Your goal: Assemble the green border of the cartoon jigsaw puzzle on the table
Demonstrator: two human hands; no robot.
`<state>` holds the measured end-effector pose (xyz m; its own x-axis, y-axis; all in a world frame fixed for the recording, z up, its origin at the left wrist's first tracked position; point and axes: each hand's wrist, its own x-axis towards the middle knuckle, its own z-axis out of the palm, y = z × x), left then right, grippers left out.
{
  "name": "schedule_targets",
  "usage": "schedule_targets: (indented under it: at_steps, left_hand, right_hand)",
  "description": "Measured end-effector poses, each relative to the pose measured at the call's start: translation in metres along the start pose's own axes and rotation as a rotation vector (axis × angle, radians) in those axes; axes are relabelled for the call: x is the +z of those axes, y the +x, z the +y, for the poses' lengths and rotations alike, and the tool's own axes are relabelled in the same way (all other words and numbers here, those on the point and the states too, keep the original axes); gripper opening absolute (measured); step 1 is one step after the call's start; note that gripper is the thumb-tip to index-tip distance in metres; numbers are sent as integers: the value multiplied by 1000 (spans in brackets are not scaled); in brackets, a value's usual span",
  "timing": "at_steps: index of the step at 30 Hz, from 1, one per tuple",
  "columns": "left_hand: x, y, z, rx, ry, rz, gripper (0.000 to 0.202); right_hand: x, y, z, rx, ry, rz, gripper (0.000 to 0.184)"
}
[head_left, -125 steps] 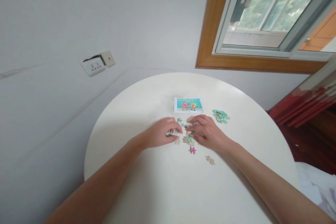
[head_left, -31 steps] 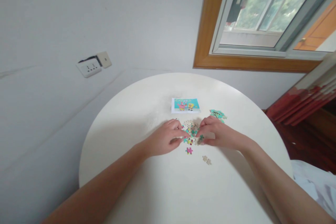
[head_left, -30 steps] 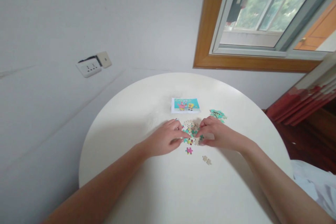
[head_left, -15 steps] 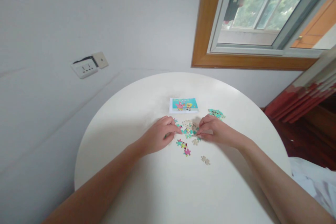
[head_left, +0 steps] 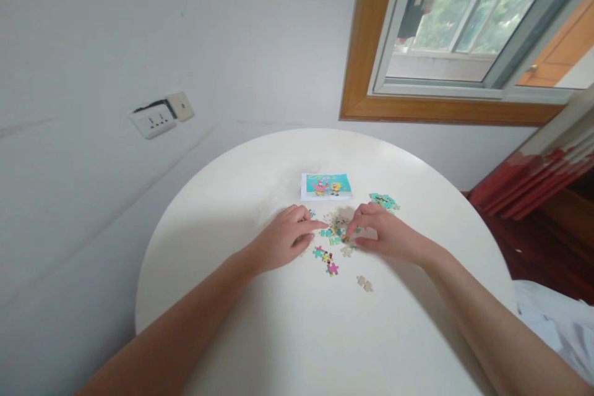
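A loose heap of small jigsaw pieces [head_left: 335, 228] lies at the middle of the round white table [head_left: 260, 322]. My left hand [head_left: 283, 238] rests beside the heap, index finger stretched out and touching its left edge. My right hand [head_left: 387, 235] sits on the heap's right side, fingertips pinched on a puzzle piece. A few joined pieces in teal, pink and yellow [head_left: 325, 257] lie just in front of the heap, with a pale pair of pieces [head_left: 364, 283] nearer me.
A small picture card with cartoon figures [head_left: 326, 186] lies beyond the heap. A teal cluster of pieces [head_left: 383, 201] sits to its right. A wall socket [head_left: 153, 120] is on the left wall, a wood-framed window [head_left: 371, 43] at the back right, red fabric [head_left: 533, 179] at the right.
Both hands moved slightly away from me, off the joined teal, pink and yellow pieces, which now lie uncovered in front of the heap. My left index finger has stretched out.
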<state>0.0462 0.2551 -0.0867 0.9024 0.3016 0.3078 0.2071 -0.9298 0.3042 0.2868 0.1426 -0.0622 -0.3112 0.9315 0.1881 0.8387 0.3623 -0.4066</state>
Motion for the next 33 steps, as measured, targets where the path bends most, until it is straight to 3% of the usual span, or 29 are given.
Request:
schedule_targets:
  at_steps: [7, 18, 28, 33]
  left_hand:
    - [-3, 0, 1, -5, 147, -53, 31]
    - [3, 4, 1, -92, 89, 66, 31]
    - [4, 4, 0, -84, 30, 116, 31]
    - [7, 6, 4, -68, 48, 98, 30]
  right_hand:
    - [1, 1, -7, -16, -59, -111, 13]
    - [8, 5, -14, -4, 43, -105, 7]
    - [3, 2, -17, -108, 147, -133, 13]
    - [-4, 2, 3, 64, 55, 45, 16]
